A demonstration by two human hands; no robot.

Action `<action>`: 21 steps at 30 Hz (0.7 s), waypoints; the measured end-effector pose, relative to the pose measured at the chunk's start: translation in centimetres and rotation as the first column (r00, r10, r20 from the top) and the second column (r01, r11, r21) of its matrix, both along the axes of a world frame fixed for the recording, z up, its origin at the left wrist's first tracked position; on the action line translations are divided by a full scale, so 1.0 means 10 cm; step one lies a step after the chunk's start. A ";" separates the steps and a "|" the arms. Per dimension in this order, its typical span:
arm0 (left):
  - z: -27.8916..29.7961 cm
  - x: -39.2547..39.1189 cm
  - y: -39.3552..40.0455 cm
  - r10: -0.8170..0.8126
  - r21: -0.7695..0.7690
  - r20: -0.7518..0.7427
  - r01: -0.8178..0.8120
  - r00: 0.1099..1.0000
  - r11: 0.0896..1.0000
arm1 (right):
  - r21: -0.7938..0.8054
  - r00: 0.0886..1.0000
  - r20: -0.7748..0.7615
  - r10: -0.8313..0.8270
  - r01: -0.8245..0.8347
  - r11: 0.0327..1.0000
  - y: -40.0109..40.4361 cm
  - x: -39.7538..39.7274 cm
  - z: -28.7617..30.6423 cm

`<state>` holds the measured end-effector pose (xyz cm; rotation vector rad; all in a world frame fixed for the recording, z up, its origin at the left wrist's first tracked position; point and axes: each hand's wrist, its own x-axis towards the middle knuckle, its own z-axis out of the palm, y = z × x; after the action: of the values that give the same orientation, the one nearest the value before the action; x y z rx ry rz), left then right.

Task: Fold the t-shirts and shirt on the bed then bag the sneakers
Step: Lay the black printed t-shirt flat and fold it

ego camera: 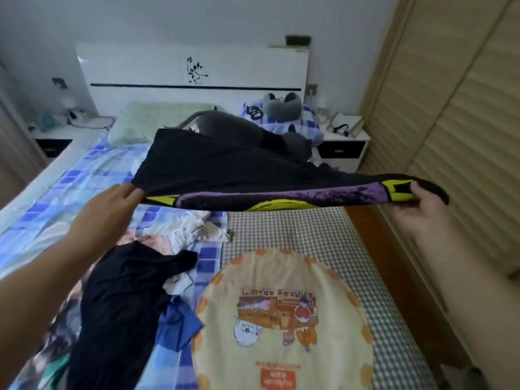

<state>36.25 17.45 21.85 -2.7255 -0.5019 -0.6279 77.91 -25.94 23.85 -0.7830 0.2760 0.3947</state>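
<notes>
A black t-shirt (225, 167) with a purple and yellow print is held stretched above the bed (281, 229), its near edge pulled taut between both hands. One corner is pinched by the left hand (118, 198), fingers curled over the cloth; the other end is gripped by the right hand (419, 204), thumb on top. It is probably held spread like this so that it can be laid flat for folding, the far part already draping toward the mattress.

Below it, on the bed, a crumpled dark garment (123, 291) lies near the left forearm, with a blue piece of cloth (177, 322) and white clothing (194, 229) beside it, all unfolded. A cream round cushion (281, 319) with a cartoon print occupies the near right of the bed and would crowd the laying space. A grey plush toy (225, 125) lies near the pillows. No sneakers can be made out.
</notes>
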 end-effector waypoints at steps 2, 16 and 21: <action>-0.59 -0.27 -0.27 -0.017 -0.047 -0.064 0.014 0.998 0.999 | -0.097 0.995 -0.101 -0.019 0.009 0.995 -0.19 -0.20 -0.63; -4.08 -0.97 -2.38 0.758 -0.875 -0.325 -0.484 0.565 -0.014 | -0.569 0.936 -0.334 -0.109 -0.109 0.815 -1.20 -1.70 -4.32; -4.21 -0.82 -1.92 0.908 -0.810 -0.376 0.410 0.187 -0.420 | -0.763 0.937 -0.350 0.003 -0.286 0.579 -0.96 -1.60 -4.38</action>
<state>28.03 -1.73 -20.29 -1.1246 -3.9719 -1.7491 61.87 -35.49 -19.95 -1.6755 0.7304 0.5618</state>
